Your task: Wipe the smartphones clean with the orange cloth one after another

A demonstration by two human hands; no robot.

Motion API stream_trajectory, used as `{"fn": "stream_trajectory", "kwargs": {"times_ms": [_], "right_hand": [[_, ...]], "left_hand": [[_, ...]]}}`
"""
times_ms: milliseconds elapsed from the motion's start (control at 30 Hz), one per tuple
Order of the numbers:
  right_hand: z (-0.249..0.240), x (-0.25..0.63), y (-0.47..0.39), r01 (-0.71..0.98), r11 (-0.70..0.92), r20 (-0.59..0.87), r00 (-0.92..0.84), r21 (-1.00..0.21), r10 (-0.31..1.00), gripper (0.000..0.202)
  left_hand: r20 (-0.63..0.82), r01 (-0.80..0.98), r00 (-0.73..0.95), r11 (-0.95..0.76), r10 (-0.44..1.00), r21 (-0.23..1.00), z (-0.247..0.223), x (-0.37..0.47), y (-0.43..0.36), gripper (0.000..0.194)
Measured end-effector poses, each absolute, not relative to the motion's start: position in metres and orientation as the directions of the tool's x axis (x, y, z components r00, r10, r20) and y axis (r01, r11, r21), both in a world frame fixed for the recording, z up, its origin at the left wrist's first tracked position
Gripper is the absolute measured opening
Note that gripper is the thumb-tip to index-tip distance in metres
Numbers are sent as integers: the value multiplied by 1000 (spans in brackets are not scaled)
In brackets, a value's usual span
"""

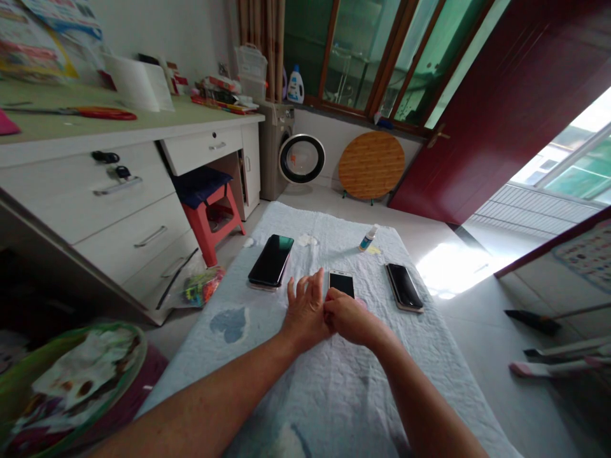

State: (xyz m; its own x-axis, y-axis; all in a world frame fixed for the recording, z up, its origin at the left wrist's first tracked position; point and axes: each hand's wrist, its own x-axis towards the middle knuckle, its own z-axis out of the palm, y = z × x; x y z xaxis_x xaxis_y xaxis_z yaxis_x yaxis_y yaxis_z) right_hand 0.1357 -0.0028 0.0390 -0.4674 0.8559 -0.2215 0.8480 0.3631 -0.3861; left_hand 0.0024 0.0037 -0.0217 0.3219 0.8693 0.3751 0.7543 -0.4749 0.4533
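Near the middle of the cloth-covered table (286, 388), a white-framed phone (342, 282) lies screen up, its lower part hidden by my right hand (352, 317). The fingers of this hand are curled closed, and whatever they hold, if anything, is hidden. Right beside it and touching it, my left hand (305, 313) has its fingers raised and apart, with nothing seen in them. A larger black phone (271, 259) lies to the left, and another dark phone (404, 286) rests to the right. Beyond the hands stands a small spray bottle (367, 238) with a blue label.
A waste bin (138, 356) with crumpled tissue is at the lower left. Along the left runs a white desk (138, 191) with a red stool (214, 219) by it. A washing machine (273, 146) with its door ajar and a round wooden tabletop (372, 164) are at the back.
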Motion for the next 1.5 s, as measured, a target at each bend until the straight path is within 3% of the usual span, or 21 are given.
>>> {"fn": "stream_trajectory", "kwargs": {"times_ms": [167,267,433,700,1200,1500], "right_hand": [[49,163,-9,723,333,-31,-440,-606,898,23],[48,181,-22,748,261,-11,-337,-610,941,22],[38,195,-45,810,183,-62,-261,-557,963,20],[19,187,-52,873,144,-42,-185,-466,982,17],[0,132,-44,897,356,148,-327,-263,933,14],[5,149,-52,939,251,79,-239,-236,968,16]], "left_hand": [[302,630,548,-622,780,464,-18,-5,8,80],[258,574,621,-654,740,493,-15,-11,12,62],[238,572,607,-625,758,532,-15,-12,20,33],[211,563,661,-663,720,494,-19,-14,27,30],[146,593,664,-636,733,494,-10,-14,25,28],[156,571,668,-636,728,519,-14,-16,29,29]]}}
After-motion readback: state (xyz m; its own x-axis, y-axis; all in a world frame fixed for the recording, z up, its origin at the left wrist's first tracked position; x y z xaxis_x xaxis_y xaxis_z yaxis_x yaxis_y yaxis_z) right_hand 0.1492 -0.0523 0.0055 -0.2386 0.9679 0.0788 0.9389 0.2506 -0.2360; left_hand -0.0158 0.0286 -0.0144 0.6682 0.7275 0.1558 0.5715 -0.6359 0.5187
